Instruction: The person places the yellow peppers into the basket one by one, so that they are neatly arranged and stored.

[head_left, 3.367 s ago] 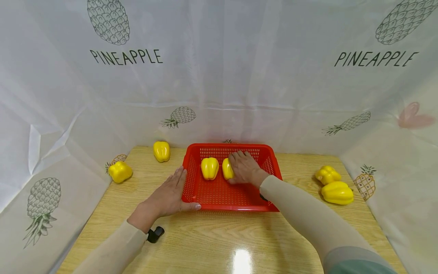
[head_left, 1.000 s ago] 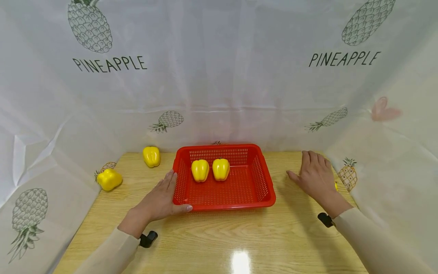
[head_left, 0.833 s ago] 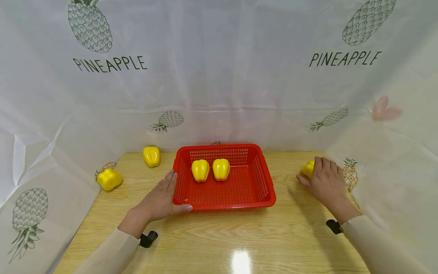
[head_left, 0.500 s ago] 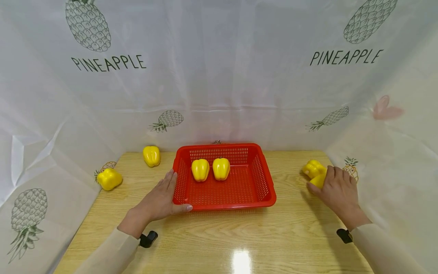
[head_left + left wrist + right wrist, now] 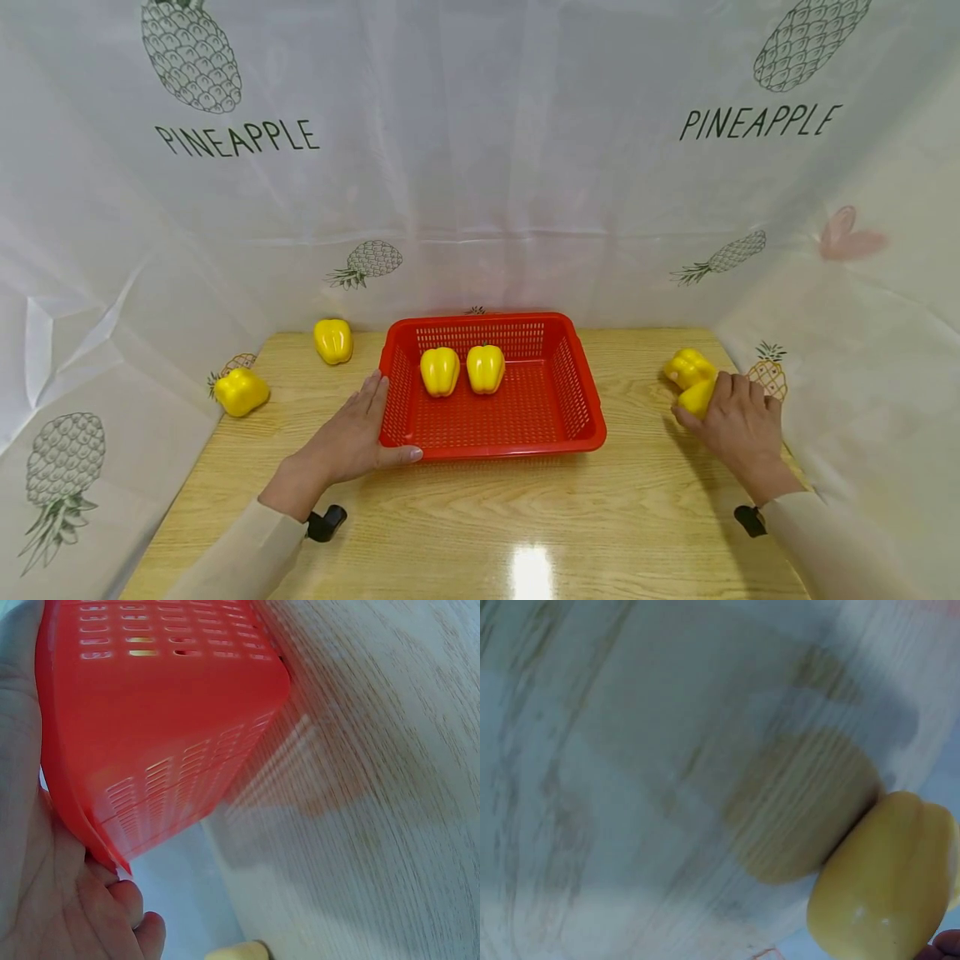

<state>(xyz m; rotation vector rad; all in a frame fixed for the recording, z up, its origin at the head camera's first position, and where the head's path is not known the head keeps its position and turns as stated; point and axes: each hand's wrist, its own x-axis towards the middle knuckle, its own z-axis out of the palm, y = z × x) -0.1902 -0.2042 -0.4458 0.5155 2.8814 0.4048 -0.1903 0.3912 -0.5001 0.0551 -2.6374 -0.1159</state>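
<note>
At the table's right side, my right hand (image 5: 746, 422) grips a yellow bell pepper (image 5: 697, 398), thumb on its near side and fingers over the far side. A second pepper (image 5: 687, 367) lies touching or very near it, just behind. In the right wrist view the gripped pepper (image 5: 881, 881) appears low at the right, with a fingertip (image 5: 949, 943) in the corner. My left hand (image 5: 347, 436) rests along the left rim of the red plastic basket (image 5: 495, 452), fingers fairly straight, thumb over the front corner. Two yellow peppers, left (image 5: 439, 372) and right (image 5: 486, 369), stand side by side inside.
Two more yellow peppers lie left of the basket, one at the back (image 5: 333, 341) and one by the left edge (image 5: 241, 392). White pineapple-printed sheeting (image 5: 480, 167) encloses the wooden table (image 5: 480, 525) at the back and sides.
My right hand has left a pepper in the basket, swung right over the peppers there, and taken hold of the nearer one. The left hand has stayed on the rim.
</note>
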